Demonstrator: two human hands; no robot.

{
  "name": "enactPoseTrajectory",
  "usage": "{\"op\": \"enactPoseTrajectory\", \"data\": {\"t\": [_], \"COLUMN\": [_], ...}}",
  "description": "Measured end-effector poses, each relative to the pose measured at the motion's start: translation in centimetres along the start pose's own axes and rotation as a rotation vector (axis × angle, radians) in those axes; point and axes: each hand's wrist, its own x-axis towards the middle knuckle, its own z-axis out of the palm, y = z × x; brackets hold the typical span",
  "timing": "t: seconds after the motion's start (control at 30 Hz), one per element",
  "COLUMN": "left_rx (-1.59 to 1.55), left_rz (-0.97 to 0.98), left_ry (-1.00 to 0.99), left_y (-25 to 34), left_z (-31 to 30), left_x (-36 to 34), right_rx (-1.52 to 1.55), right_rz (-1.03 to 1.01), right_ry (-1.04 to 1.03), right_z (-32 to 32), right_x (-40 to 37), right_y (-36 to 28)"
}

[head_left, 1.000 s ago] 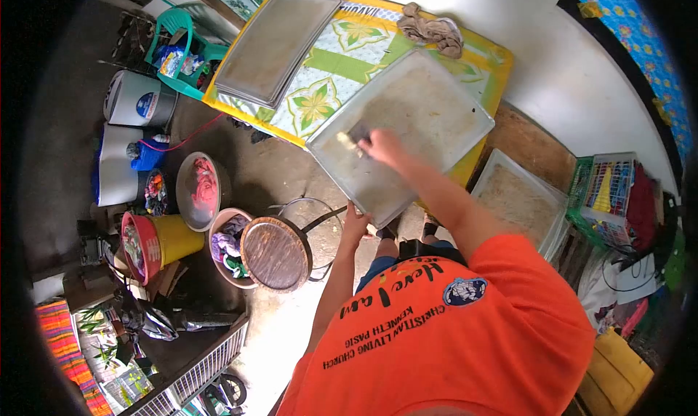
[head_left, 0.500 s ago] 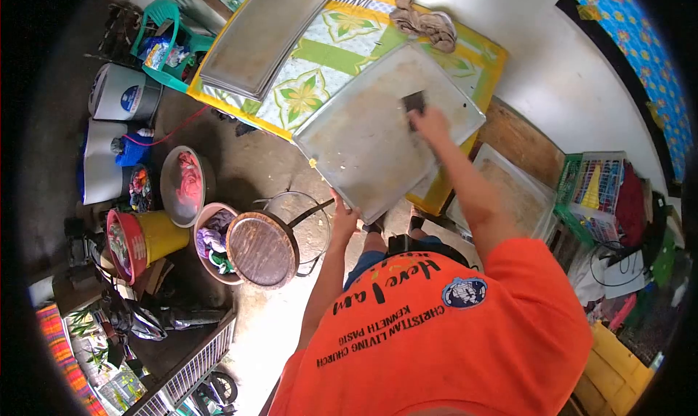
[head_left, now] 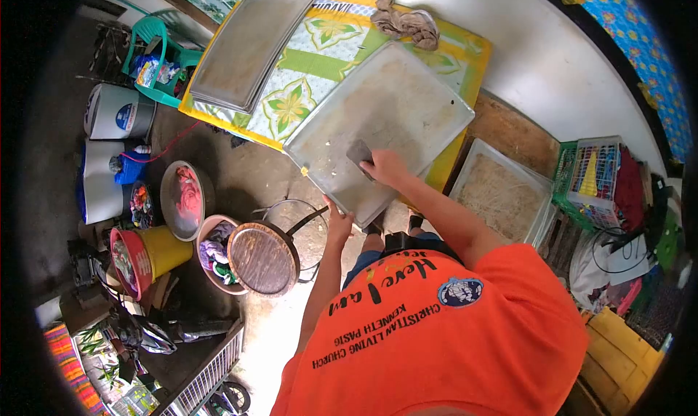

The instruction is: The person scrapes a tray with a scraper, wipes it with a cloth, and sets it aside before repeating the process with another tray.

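A flat grey metal baking tray (head_left: pixel 363 110) with brownish stains and a few pale crumbs lies at a slant on the table, its near corner jutting past the edge. My left hand (head_left: pixel 339 218) grips that near corner, the thumb on the rim. In my right hand (head_left: pixel 385 168) is a dark, flat rectangular scraper (head_left: pixel 359 153), held against the tray's surface near its middle. To the left on the table lies a stack of similar trays (head_left: pixel 251 49). A crumpled brown cloth (head_left: pixel 404 25) rests at the table's back edge.
A patterned green-and-white tablecloth (head_left: pixel 291 109) covers the table. More stained trays (head_left: pixel 502 187) lie low at the right, beside a green crate (head_left: pixel 567 172). A round wooden stool (head_left: pixel 263 259) stands near my left arm, with a laundry basin (head_left: pixel 187 200) and a yellow bucket (head_left: pixel 169 252) beyond.
My right hand has drawn the scraper toward me and to the left across the tray. My left hand keeps its hold on the corner. The view has shifted slightly.
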Motion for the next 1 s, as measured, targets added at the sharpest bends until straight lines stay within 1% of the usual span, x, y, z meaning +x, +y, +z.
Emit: {"op": "enactPoseTrajectory", "data": {"t": [0.03,0.1,0.13,0.17,0.2,0.23,0.27,0.3,0.37,0.4,0.47,0.5,0.57,0.6,0.67,0.7,0.73,0.77,0.8,0.83,0.87,0.9,0.97,1.0], "left_rx": [0.017,-0.002,-0.016,-0.011,-0.008,-0.005,-0.008,-0.012,-0.012,-0.023,-0.045,-0.033,-0.017,-0.006,-0.053,-0.068,-0.058,-0.050,-0.049,-0.059,-0.067,-0.072,-0.073,-0.079], "left_rz": [-0.008,-0.002,-0.006,0.006,0.023,0.043,-0.007,0.024,0.078,0.087,0.111,0.084,0.032,0.008,0.062,0.090,0.058,0.030,0.001,0.018,0.038,0.054,-0.025,-0.059], "left_ry": [0.005,-0.017,-0.028,-0.023,-0.018,-0.013,-0.033,-0.019,0.006,0.012,0.020,0.000,-0.027,-0.012,-0.005,-0.005,0.001,0.007,0.015,0.007,0.004,0.002,0.005,0.010], "left_y": [0.3,0.6,0.5,0.2,0.1,0.2,0.5,0.4,-0.2,-0.6,-1.0,-0.6,0.2,1.0,-0.5,-1.1,-0.9,-0.1,0.3,0.4,0.6,0.6,0.4,0.5], "left_z": [-0.2,-0.5,-0.6,-0.5,-0.5,-0.4,-0.6,-0.5,-0.2,-0.1,0.0,-0.2,-0.7,-0.7,-0.3,-0.3,-0.4,-0.5,-0.3,-0.1,-0.2,-0.4,-0.5,-0.4], "left_x": [0.0,-0.1,-0.3,-0.5,-0.4,-0.2,-0.2,0.0,0.1,0.2,0.6,0.5,0.4,-0.2,0.7,0.9,0.8,0.4,0.1,-0.1,-0.1,-0.2,-0.3,0.0], "right_rx": [0.044,0.131,0.253,0.196,0.177,0.152,0.075,-0.001,-0.081,-0.121,-0.295,-0.374,-0.138,-0.020,0.012,0.032,0.107,0.149,0.130,-0.021,-0.155,-0.138,-0.095,-0.038], "right_rz": [0.086,0.254,0.443,0.486,0.488,0.437,0.467,0.499,0.529,0.550,0.506,0.493,0.469,0.450,0.542,0.595,0.506,0.369,0.400,0.331,0.218,0.245,0.304,0.397], "right_ry": [0.049,0.135,0.299,0.409,0.494,0.641,0.629,0.616,0.581,0.559,0.443,0.377,0.460,0.493,0.427,0.397,0.395,0.377,0.227,0.107,-0.041,0.004,0.088,0.243], "right_z": [-0.9,-4.9,-7.6,-10.8,-13.8,-14.7,-15.7,-16.8,-16.8,-16.9,-16.7,-16.5,-17.2,-17.9,-18.0,-17.6,-15.2,-12.0,-9.0,-8.1,-7.8,-8.1,-9.0,-11.6], "right_x": [0.0,-0.6,-0.6,-0.7,-0.8,-0.6,-0.5,-0.3,0.6,0.9,1.7,2.1,1.9,1.9,2.1,1.8,1.8,2.3,2.9,2.1,1.2,1.4,1.6,1.9], "right_y": [0.5,4.0,6.8,9.4,12.3,16.9,19.5,19.7,19.7,18.7,17.4,17.7,19.6,19.1,17.9,16.2,15.0,14.9,13.8,9.8,6.6,6.6,7.8,9.3]}}
